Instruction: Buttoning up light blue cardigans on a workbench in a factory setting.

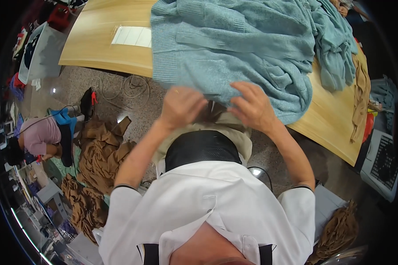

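Observation:
A light blue-green knitted cardigan [234, 48] lies spread on the wooden table in front of me, its ribbed hem toward the left and its near edge hanging over the table's front. At that near edge is my left hand [183, 106], fingers curled and smeared by motion; whether cloth is between them cannot be made out. To its right, my right hand [254, 106] touches the cardigan's near edge, its bent fingers apart and no hold on the cloth visible. Below the edge, between the hands, something dark is too unclear to name.
The wooden table [106, 48] bears a white paper strip [132, 36]. More blue-green knitwear [334, 57] and a tan garment [361, 97] lie at right. Brown garments [99, 154] heap on the floor at left, near a bending person [42, 137] and a white bin [44, 53].

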Demonstrator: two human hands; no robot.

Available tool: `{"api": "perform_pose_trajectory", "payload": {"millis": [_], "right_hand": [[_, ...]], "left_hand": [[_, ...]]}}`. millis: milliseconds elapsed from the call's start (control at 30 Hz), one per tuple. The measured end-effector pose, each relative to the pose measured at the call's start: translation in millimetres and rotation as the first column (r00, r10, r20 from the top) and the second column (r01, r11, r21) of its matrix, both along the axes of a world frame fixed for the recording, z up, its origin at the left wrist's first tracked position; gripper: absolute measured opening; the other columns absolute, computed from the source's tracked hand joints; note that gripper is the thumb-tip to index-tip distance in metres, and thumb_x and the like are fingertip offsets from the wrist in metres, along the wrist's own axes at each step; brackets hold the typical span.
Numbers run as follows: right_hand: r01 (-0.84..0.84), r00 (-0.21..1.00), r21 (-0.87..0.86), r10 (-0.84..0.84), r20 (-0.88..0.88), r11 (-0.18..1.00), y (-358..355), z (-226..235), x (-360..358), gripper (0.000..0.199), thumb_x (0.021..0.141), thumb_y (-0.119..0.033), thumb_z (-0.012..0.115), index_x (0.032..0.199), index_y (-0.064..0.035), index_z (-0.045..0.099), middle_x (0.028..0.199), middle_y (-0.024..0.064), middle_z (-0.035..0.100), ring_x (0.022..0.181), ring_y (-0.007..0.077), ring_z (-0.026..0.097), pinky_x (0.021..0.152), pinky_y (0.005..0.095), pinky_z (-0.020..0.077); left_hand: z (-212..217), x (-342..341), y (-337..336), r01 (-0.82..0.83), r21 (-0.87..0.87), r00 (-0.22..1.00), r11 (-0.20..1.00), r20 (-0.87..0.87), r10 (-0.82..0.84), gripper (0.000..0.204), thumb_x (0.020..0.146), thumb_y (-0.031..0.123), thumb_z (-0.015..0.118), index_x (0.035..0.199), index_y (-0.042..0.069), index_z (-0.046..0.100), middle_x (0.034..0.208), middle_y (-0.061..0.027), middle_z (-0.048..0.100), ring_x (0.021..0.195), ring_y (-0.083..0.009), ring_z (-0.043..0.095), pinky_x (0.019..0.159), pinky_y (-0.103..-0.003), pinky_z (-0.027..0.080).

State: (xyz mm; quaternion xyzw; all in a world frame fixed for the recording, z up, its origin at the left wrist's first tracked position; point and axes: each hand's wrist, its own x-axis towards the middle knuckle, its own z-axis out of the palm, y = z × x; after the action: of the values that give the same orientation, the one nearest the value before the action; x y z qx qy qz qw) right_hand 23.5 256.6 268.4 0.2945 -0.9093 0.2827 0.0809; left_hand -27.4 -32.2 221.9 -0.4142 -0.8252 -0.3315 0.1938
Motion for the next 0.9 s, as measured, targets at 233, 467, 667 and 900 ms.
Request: {"api": "perform_pose_trajectory", "payload": {"millis": [233, 467, 667, 900], "right_hand": [[0.047, 0.98, 0.687, 0.098, -0.17, 0.725, 27, -26, 35, 0.074, 0.093, -0.013, 0.057, 0.163, -0.0332, 0.041, 0.171, 0.016, 0.03, 0.158, 0.035, 0.032, 0.127, 0.0578, 0.0234], [-0.027, 0.981, 0.171, 0.06, -0.185, 0.985, 25, -20, 23, 0.039, 0.08, -0.005, 0.069, 0.119, -0.0081, 0.071, 0.128, 0.0151, 0.068, 0.115, 0.0342, 0.067, 0.093, 0.0454, 0.0555], [0.205, 0.972, -0.196, -0.177, 0.152, 0.959, 10, 7, -10, 0.038, 0.076, 0.0, 0.069, 0.113, -0.0025, 0.068, 0.097, 0.0213, 0.071, 0.088, 0.0421, 0.071, 0.075, 0.0459, 0.0573], [0.48, 0.84, -0.227, -0.37, 0.396, 0.847, 59, 22, -29, 0.016, 0.093, -0.012, 0.074, 0.105, -0.0029, 0.068, 0.078, 0.0086, 0.068, 0.07, 0.0157, 0.062, 0.065, 0.0314, 0.0486]], "left_hand": [[-10, 29, 31, 0.061, -0.038, 0.987, 0.997, 0.149, -0.055, 0.042, 0.082, 0.016, 0.084, 0.123, 0.011, 0.072, 0.113, -0.0057, 0.065, 0.104, -0.0264, 0.064, 0.092, -0.042, 0.048], [11, 26, 41, 0.134, 0.013, 0.973, 0.991, 0.188, -0.134, 0.06, 0.078, 0.04, 0.09, 0.126, 0.01, 0.07, 0.116, -0.0088, 0.063, 0.107, -0.0289, 0.063, 0.095, -0.043, 0.048], [17, 19, 80, 0.017, 0.09, 0.977, 0.996, 0.209, -0.035, 0.072, 0.077, 0.026, 0.085, 0.139, 0.007, 0.055, 0.123, -0.0138, 0.064, 0.113, -0.0341, 0.063, 0.097, -0.047, 0.047], [41, -24, 12, -0.219, 0.043, 0.957, 0.975, 0.203, 0.206, 0.021, 0.083, 0.005, 0.07, 0.105, 0.007, 0.068, 0.092, -0.0122, 0.071, 0.081, -0.0312, 0.071, 0.069, -0.041, 0.056]]}}
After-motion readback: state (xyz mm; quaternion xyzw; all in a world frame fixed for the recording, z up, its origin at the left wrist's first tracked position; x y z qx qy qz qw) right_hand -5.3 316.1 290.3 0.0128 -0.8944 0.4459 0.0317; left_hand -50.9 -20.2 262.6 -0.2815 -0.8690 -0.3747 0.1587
